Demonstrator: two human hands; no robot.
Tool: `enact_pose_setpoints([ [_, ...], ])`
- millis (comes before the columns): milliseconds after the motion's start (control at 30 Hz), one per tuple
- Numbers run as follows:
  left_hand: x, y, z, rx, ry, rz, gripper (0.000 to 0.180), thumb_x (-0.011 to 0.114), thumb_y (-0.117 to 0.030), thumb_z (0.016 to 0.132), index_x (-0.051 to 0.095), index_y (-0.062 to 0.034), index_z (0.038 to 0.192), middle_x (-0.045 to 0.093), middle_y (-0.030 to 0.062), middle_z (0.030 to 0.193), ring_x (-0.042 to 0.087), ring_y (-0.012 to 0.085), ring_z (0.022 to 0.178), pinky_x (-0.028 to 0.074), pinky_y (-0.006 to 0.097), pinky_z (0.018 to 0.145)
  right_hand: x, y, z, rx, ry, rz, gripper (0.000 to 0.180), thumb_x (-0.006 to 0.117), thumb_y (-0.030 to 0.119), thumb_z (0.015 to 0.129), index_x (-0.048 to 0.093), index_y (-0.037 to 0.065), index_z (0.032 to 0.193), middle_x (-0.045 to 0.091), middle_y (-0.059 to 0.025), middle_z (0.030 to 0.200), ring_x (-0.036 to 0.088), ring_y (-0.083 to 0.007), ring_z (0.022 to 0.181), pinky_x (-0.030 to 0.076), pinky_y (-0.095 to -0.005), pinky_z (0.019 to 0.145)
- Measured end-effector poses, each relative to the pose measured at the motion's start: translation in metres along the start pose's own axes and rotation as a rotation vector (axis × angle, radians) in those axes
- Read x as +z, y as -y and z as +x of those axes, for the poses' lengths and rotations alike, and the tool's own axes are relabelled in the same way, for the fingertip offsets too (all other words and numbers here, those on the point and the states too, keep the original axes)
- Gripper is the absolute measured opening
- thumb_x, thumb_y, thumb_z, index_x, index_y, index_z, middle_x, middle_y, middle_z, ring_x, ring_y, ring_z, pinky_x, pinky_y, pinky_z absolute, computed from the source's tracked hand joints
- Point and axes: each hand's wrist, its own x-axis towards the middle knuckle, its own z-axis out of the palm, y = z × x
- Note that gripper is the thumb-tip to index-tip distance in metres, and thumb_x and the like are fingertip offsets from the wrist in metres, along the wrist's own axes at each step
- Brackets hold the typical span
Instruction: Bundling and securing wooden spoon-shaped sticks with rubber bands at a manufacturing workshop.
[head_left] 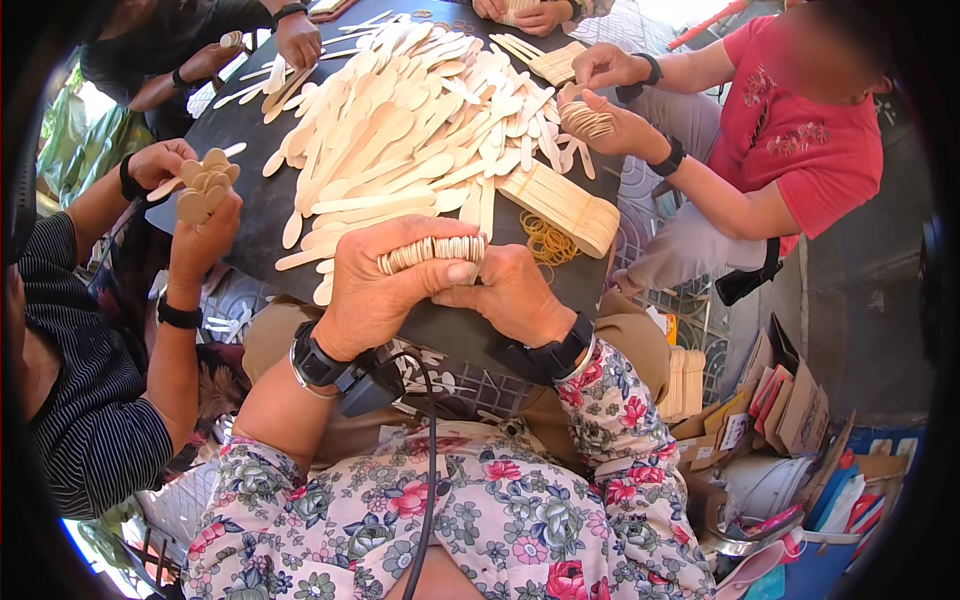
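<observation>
On the near side of the large heap of pale wooden spoons point(400, 130), our left hand point(370, 290) is closed around a tight bundle of thin, pale wooden pieces point(430, 253), whose edges face upward. Our right hand point(515, 295) is curled at the bundle's right end; whether it grips, we cannot tell. To the right of the heap, on the dark surface point(470, 325), lie a long stack of flat wooden spoons point(560, 205) and a loose tangle of yellowish rubber bands point(547, 240). In our judgement, we should press evenly from both sides, level the edges, and close the small gap near the bundle's middle, so that no piece slips out.
</observation>
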Motion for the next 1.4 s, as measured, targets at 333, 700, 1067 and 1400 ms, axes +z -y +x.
enact_pose_setpoints([
  [333,-0.007,0.004,0.002,0.084,-0.014,0.112,0.025,0.072,-0.006,0.085,0.069,-0.0007,0.110,0.068,0.0030,0.097,0.061,0.0068,0.086,0.049,0.022,0.077,-0.001,0.002,0.001,0.063,0.000,0.150,0.028,0.077,0.012,0.076,0.071,0.009,0.104,0.072,-0.0103,0.089,0.070,-0.0196,0.082,0.052,-0.0300,0.076],
  [700,-0.016,-0.007,0.008,0.050,0.072,0.006,0.036,0.074,-0.012,0.083,0.066,0.0025,0.115,0.069,0.0089,0.105,0.063,0.0127,0.096,0.049,0.026,0.087,-0.002,-0.004,0.001,0.053,-0.014,0.216,0.028,0.079,0.012,0.076,0.071,0.008,0.103,0.073,-0.0076,0.090,0.069,-0.0166,0.081,0.052,-0.0291,0.075],
  [1067,-0.025,0.001,0.007,0.061,0.120,0.083,0.032,0.070,-0.007,0.087,0.065,0.0033,0.117,0.068,0.0082,0.106,0.063,0.0125,0.098,0.049,0.026,0.088,-0.008,0.002,0.002,0.050,0.019,0.076,0.031,0.076,0.008,0.076,0.070,0.007,0.107,0.072,-0.0108,0.092,0.070,-0.0192,0.084,0.052,-0.0302,0.078],
  [1400,-0.024,0.015,0.007,-0.017,0.065,-0.015,0.027,0.070,-0.007,0.088,0.064,0.0024,0.113,0.070,0.0055,0.103,0.063,0.0110,0.092,0.050,0.027,0.085,-0.013,0.003,0.002,-0.040,-0.135,0.139,0.029,0.077,0.011,0.078,0.068,0.001,0.103,0.071,-0.0115,0.090,0.068,-0.0174,0.084,0.052,-0.0289,0.076],
])
